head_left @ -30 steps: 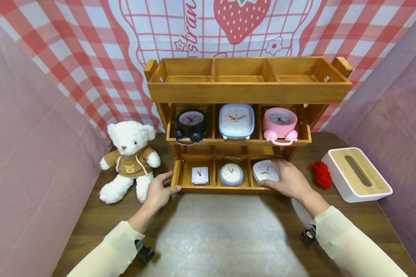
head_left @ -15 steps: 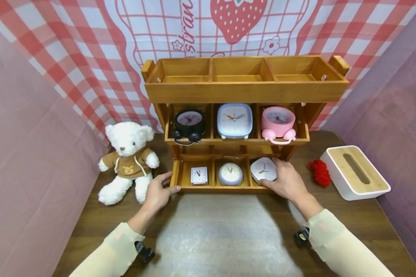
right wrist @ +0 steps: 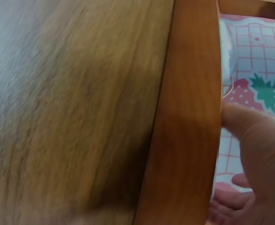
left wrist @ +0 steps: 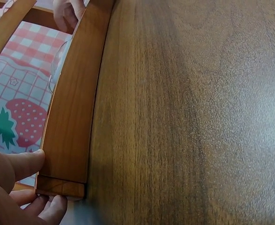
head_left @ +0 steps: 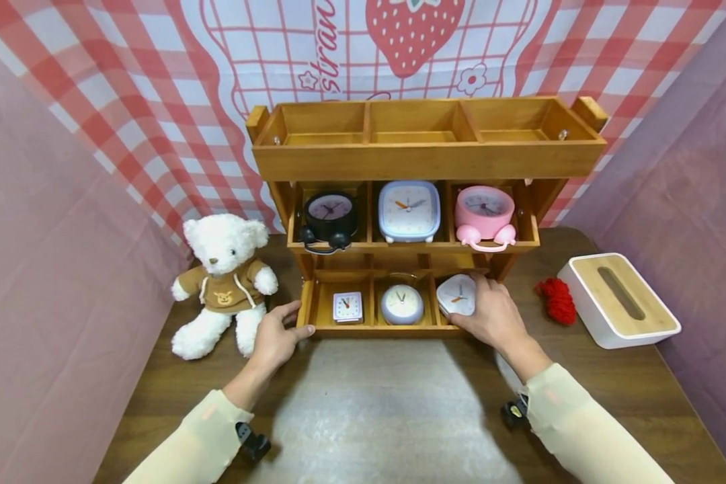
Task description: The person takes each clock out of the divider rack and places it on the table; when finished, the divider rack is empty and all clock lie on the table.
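My left hand (head_left: pixel 277 337) grips the front left corner of the bottom tray of a wooden shelf (head_left: pixel 423 161); the left wrist view shows thumb and fingertips on either side of that corner (left wrist: pixel 60 185). In the tray's right compartment, my right hand (head_left: pixel 495 312) holds a white alarm clock (head_left: pixel 456 296) by its right side, and my palm and fingers hide part of it. A round grey-blue alarm clock (head_left: pixel 402 304) stands in the middle compartment. A small square white alarm clock (head_left: pixel 347 307) stands in the left one.
On the middle tier are a black twin-bell clock (head_left: pixel 331 214), a blue-rimmed square clock (head_left: pixel 409 210) and a pink twin-bell clock (head_left: pixel 485 210). A white teddy bear (head_left: pixel 224 282) sits left. Red yarn (head_left: pixel 558 302) and a tissue box (head_left: pixel 620 299) lie right.
My right hand has shifted a little left and turned the white alarm clock in its compartment. The left hand stays at the tray corner.
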The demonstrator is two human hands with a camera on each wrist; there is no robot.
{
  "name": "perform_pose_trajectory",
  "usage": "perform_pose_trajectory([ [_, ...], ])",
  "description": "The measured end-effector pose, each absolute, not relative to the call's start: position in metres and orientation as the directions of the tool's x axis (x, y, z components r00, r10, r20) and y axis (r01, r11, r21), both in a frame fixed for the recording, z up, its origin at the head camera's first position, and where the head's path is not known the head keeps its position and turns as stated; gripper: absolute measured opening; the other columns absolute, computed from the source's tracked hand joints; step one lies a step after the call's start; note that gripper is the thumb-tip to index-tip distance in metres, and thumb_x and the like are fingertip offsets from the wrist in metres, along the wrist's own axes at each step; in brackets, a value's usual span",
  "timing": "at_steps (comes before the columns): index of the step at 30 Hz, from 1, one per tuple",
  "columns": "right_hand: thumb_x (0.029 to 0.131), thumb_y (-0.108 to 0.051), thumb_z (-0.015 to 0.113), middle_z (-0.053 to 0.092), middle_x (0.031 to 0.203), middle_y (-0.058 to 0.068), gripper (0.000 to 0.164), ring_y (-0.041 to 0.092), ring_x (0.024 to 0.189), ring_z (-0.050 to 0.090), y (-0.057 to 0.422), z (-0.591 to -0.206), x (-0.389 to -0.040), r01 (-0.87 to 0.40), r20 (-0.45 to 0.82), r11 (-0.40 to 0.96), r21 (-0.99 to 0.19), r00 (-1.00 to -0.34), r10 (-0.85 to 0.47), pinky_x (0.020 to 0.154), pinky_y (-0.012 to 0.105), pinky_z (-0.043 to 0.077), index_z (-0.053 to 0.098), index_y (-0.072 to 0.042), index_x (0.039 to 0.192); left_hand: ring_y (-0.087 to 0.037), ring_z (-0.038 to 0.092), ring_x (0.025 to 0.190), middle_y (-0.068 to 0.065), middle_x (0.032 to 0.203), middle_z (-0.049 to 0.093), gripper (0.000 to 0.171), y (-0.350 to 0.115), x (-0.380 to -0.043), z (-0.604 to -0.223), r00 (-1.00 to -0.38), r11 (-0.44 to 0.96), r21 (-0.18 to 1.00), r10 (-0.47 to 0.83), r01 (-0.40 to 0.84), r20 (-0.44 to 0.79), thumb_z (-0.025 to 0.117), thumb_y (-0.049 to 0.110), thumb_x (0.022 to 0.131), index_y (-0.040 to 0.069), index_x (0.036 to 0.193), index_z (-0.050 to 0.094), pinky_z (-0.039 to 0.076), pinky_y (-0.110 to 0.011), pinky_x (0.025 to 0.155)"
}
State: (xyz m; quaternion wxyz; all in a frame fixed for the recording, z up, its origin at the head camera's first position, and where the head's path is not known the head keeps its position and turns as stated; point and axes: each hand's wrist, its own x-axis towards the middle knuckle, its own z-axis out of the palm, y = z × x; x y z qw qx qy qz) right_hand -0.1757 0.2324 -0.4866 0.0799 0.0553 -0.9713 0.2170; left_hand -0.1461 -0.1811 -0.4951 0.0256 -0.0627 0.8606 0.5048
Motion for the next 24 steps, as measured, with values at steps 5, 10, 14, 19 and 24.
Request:
perform_pose_trajectory([
  [5,0.064,-0.042,0.092,0.065,0.119,0.024,0.09,0.045,0.11,0.057,0.238,-0.491,-0.175,-0.172,0.251,0.868,-0.466,-0.966,-0.056,0.086,0.059,0.05,0.054,-0.002,0.136,-0.042,0.061,0.127,-0.03,0.14,0.058,0.065,-0.181,-0.146,-0.496,-0.991,0.48,0.868,-0.073,-0.13,-0.108,0.08,0.002,0.086,-0.006,0.144,0.054,0.055,-0.046,0.1],
  [10,0.064,-0.037,0.094,0.065,0.121,0.025,0.085,0.045,0.112,0.056,0.242,-0.489,-0.175,-0.239,0.322,0.825,-0.512,-0.944,-0.073,0.089,0.059,0.048,0.058,0.0,0.132,-0.04,0.061,0.127,-0.029,0.14,0.059,0.066,-0.182,-0.147,-0.495,-0.991,0.483,0.865,-0.082,-0.133,-0.107,0.081,0.003,0.084,-0.005,0.144,0.054,0.055,-0.047,0.101],
  [14,0.064,-0.034,0.094,0.063,0.125,0.027,0.085,0.046,0.115,0.056,0.244,-0.483,-0.174,-0.273,0.342,0.805,-0.526,-0.935,-0.093,0.094,0.06,0.047,0.059,0.004,0.132,-0.041,0.061,0.128,-0.029,0.141,0.058,0.066,-0.183,-0.146,-0.495,-0.991,0.486,0.864,-0.08,-0.132,-0.106,0.081,0.003,0.084,-0.005,0.144,0.054,0.054,-0.048,0.102],
  [19,0.064,-0.032,0.094,0.062,0.127,0.027,0.083,0.045,0.116,0.056,0.249,-0.475,-0.169,-0.294,0.361,0.787,-0.541,-0.927,-0.099,0.094,0.058,0.045,0.061,0.005,0.131,-0.041,0.06,0.128,-0.029,0.142,0.057,0.066,-0.182,-0.146,-0.495,-0.991,0.483,0.866,-0.078,-0.133,-0.109,0.081,0.003,0.084,-0.005,0.144,0.054,0.054,-0.048,0.102],
  [24,0.062,-0.028,0.095,0.063,0.124,0.026,0.078,0.043,0.114,0.057,0.257,-0.468,-0.161,-0.345,0.414,0.766,-0.542,-0.903,-0.114,0.092,0.055,0.043,0.064,0.006,0.126,-0.042,0.06,0.128,-0.03,0.142,0.058,0.065,-0.182,-0.147,-0.495,-0.991,0.484,0.865,-0.078,-0.132,-0.107,0.08,0.003,0.085,-0.005,0.144,0.054,0.054,-0.048,0.102],
])
